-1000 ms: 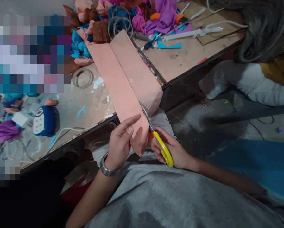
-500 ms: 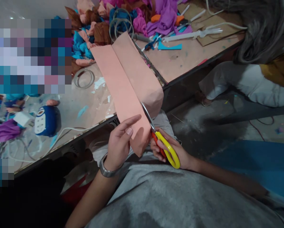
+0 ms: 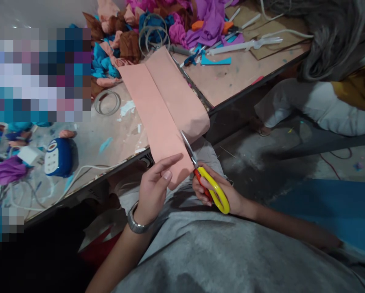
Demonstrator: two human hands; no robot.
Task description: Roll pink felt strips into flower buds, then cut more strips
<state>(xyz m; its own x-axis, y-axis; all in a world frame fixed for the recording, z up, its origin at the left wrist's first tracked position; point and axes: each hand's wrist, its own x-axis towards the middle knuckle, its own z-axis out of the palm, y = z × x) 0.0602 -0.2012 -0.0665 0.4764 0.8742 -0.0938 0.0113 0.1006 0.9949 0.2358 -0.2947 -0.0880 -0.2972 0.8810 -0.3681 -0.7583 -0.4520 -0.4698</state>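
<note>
A long peach paper sheet (image 3: pixel 158 110), creased or slit lengthwise, slopes from the table edge down over my lap. My right hand (image 3: pixel 220 187) grips scissors (image 3: pixel 217 191) with one yellow and one red handle. Their metal blades lie along the sheet's dividing line, near its lower end, and look almost closed. At the sheet's lower left edge is my left hand (image 3: pixel 154 183), wearing a metal watch. Its index finger and thumb rest over the paper; the remaining fingers are hidden, apparently beneath it.
Crumpled coloured pieces (image 3: pixel 127 44) heap up at the table's back. Tape rings (image 3: pixel 107 102) lie nearer. A blue-and-white extension socket (image 3: pixel 58 158) with a white cable (image 3: pixel 87 167) sits left. Another person's leg (image 3: pixel 289 103) is at right, beyond the dark table edge (image 3: pixel 231 91).
The sheet's lower end, which drooped to a point between my hands, now sits higher and flatter. My left index finger is straighter across the paper. Both hands stay in nearly the same place.
</note>
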